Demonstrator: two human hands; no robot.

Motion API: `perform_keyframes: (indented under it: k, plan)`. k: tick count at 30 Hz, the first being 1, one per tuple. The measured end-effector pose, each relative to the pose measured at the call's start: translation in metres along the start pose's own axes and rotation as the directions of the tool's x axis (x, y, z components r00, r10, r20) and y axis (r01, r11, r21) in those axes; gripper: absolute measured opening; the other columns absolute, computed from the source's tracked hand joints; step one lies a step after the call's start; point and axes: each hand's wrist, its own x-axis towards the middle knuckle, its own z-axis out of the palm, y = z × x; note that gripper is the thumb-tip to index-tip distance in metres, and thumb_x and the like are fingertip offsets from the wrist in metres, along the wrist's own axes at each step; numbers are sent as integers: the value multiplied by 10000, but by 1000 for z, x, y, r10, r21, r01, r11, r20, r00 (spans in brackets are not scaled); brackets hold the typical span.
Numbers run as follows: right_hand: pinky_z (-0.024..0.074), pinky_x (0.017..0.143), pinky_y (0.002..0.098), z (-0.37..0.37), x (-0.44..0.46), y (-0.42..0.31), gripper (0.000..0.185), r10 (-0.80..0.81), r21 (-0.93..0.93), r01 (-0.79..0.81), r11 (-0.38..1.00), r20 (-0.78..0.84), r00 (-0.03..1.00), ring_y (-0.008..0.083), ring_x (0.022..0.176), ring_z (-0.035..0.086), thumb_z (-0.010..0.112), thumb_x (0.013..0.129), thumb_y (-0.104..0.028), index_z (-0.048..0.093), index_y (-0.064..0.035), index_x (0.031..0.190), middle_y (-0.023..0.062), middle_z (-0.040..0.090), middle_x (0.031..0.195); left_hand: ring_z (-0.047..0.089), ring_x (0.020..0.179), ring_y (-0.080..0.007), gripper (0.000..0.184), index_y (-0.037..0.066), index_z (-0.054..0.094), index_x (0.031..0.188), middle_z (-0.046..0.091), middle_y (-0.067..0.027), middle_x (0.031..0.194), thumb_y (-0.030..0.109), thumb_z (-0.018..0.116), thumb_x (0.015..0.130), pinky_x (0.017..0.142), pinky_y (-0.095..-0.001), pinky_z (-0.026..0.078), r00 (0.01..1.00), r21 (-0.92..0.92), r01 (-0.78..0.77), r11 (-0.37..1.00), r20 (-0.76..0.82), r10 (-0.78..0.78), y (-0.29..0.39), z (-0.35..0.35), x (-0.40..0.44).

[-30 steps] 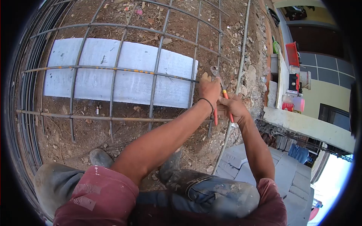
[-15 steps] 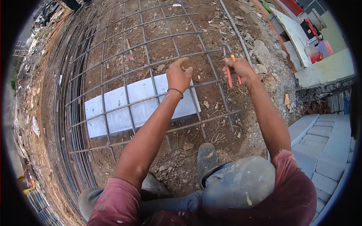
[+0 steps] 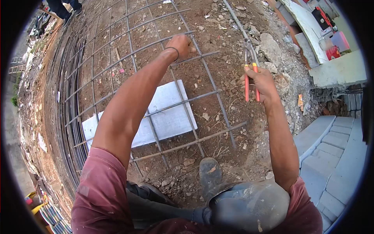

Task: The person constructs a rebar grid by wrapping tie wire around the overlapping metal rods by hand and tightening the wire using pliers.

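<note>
A grid of tied steel rebar (image 3: 216,93) lies in front of me, above the soil. My left hand (image 3: 181,46) reaches over its upper part, fingers curled down beside crossing bars; whatever is in them is hidden. My right hand (image 3: 263,82) is closed round the red handles of a pair of pincers (image 3: 249,50), held right of the grid with the jaws pointing away from me. A pale flat board (image 3: 171,123) lies beneath the bars nearest me, partly covered by my left forearm.
Long loose steel bars (image 3: 64,113) run along the left. A pipe (image 3: 235,17) and broken stones (image 3: 269,48) lie at the upper right. Grey blocks (image 3: 327,156) stand at the right, below a ledge (image 3: 339,72). Another person's legs (image 3: 64,8) show at the top left.
My left hand has moved forward along the grid, its fingers now more curled. My right hand and the pincers have shifted slightly right and nearer me. The view has shifted a little.
</note>
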Motion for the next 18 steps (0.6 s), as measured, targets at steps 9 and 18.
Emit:
perform_keyframes:
  k: [9, 18]
  plan:
    - [470, 529, 291, -3, 46, 20, 241, -26, -87, 19, 996, -79, 996, 111, 579, 561, 692, 995, -220, 692, 19, 1032, 75, 694, 754, 721, 984, -402, 161, 37, 767, 909, 751, -193, 1009, 190, 766, 858, 869, -498, 572, 872, 480, -481, 734, 172, 458, 87, 2, 32]
    - [537, 660, 420, -11, 26, -76, 279, -452, -916, 354, 191, 238, 860, 327, 736, 694, 673, 955, -146, 694, -75, 1224, 126, 713, 811, 688, 1055, -412, 503, 81, 561, 1412, 727, -218, 1113, 215, 701, 948, 947, -509, 542, 961, 19, -253, 967, -112, 254, -28, -63, -138]
